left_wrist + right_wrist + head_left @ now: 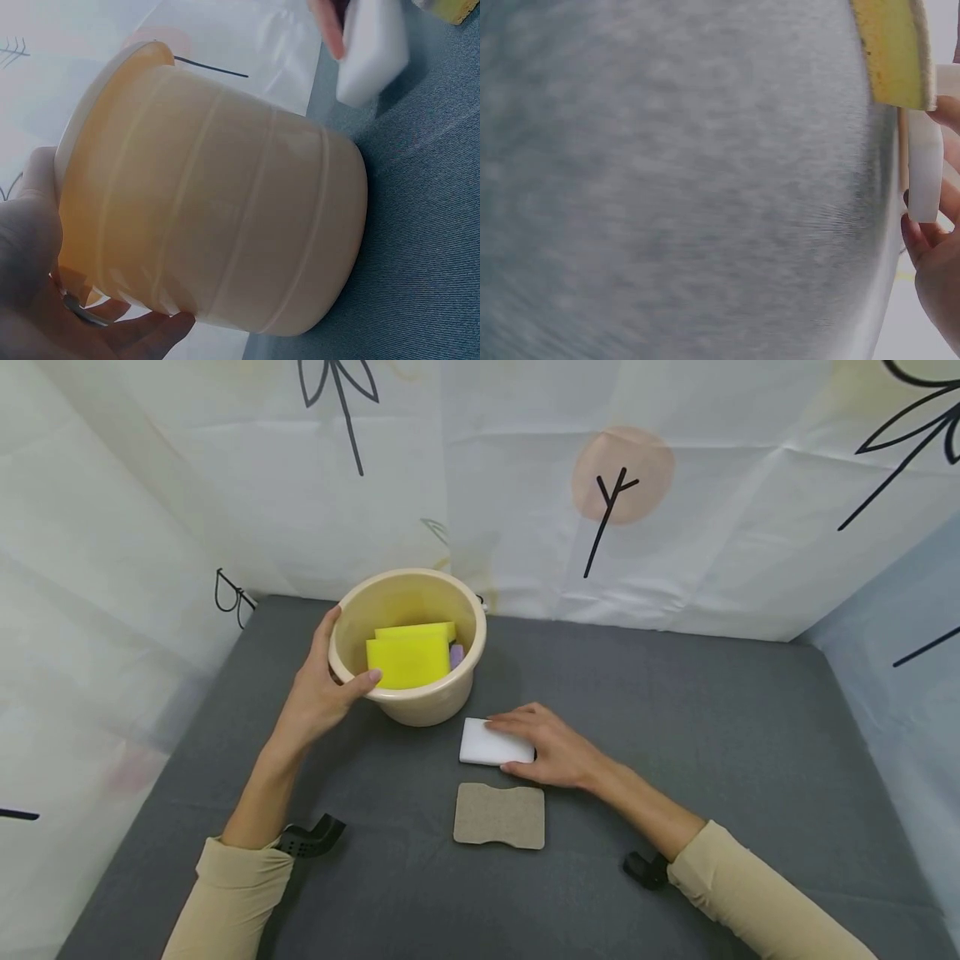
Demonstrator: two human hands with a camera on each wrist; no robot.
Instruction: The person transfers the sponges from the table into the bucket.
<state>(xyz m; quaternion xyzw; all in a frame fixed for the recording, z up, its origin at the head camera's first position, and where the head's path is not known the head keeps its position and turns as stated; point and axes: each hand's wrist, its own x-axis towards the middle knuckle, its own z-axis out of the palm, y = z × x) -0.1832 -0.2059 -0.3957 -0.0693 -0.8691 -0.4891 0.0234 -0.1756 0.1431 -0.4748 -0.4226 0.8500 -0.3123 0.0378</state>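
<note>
A cream bucket (431,706) stands on the grey cloth. My left hand (318,697) grips its rim at the left, thumb over the edge and fingers outside, as the left wrist view (142,330) also shows. Inside lie two yellow sponges (408,662) and a small purple piece (456,655), partly hidden. Just right of the bucket my right hand (558,750) pinches a white sponge block (483,743) between thumb and fingers. Whether the block is off the cloth I cannot tell. Nearer me lies a sponge with a beige-grey top (498,816) and yellow body (896,56).
Grey cloth (712,735) covers the table. White patterned sheets (517,527) hang behind and at both sides, close behind the bucket. Black wrist mounts (311,837) sit on both forearms.
</note>
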